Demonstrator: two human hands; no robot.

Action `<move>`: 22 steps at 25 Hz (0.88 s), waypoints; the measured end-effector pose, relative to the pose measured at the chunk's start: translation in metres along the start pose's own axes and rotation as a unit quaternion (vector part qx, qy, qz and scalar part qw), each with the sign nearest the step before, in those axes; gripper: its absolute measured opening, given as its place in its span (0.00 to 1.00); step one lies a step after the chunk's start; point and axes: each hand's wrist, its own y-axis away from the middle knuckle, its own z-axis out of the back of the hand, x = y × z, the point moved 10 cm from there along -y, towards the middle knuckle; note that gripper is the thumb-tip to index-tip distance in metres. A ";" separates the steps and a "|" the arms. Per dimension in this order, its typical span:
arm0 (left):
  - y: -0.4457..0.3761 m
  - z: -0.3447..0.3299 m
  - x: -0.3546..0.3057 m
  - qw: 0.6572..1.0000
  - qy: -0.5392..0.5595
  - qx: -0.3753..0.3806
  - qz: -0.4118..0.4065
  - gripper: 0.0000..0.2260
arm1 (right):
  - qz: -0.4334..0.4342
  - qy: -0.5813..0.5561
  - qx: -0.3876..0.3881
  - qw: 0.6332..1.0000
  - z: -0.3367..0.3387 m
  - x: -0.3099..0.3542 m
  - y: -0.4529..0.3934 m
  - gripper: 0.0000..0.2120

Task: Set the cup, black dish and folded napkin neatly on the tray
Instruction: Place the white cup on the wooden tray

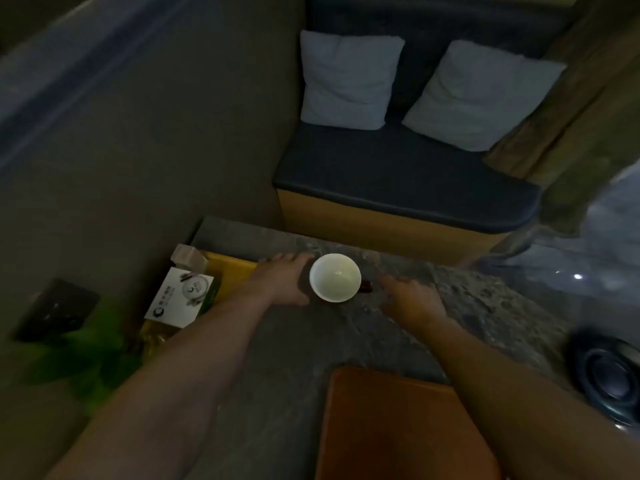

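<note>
Seen from above in dim light, left to right: a dark rectangular plate (57, 309) on the wall at far left, blurred green leaves (79, 355) just below it, then a white printed card (180, 297) lying beside a small clear wrapped packet (188, 259) at the left end of a grey stone-patterned desk (277, 358). Next to the card, a yellow wooden tray (233, 271), partly covered by the left forearm. Left hand (282, 282) stretched forward, fingers spread along the left side of a white round ceramic cup (335, 277), thumb low by its near wall; whether palm and cup actually touch cannot be told through the blur. Cup upright on the desk, just right of the yellow tray, nothing visible inside. A small dark red object (367, 285) peeking from behind the cup's right edge, too blurred to identify. Right hand (412, 299) a little apart from the cup, palm down, fingers loosely extended over the desk and holding nothing. Nearer the camera, between the two forearms, a reddish-brown flat wooden tray (398, 427) on the desk. Beyond the desk, a dark blue cushioned bench seat (398, 174) with two pale square pillows (346, 81) propped against its back. At far right, a round black ribbed dish (609, 379) at the desk's edge.
</note>
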 end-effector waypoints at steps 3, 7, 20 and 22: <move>-0.015 -0.003 -0.005 1.000 0.013 -0.005 -0.016 0.49 | 0.000 -0.013 -0.003 1.000 -0.003 0.004 -0.018 0.28; -0.025 -0.017 -0.010 0.998 0.055 -0.022 -0.034 0.48 | 0.007 -0.034 -0.022 0.999 -0.007 0.005 -0.030 0.17; -0.020 -0.026 -0.017 0.977 0.203 -0.050 -0.027 0.47 | -0.022 -0.227 -0.102 0.968 -0.009 0.000 -0.022 0.08; -0.015 -0.028 -0.020 0.975 0.213 -0.048 -0.035 0.46 | -0.024 -0.228 -0.107 0.967 -0.011 -0.002 -0.016 0.07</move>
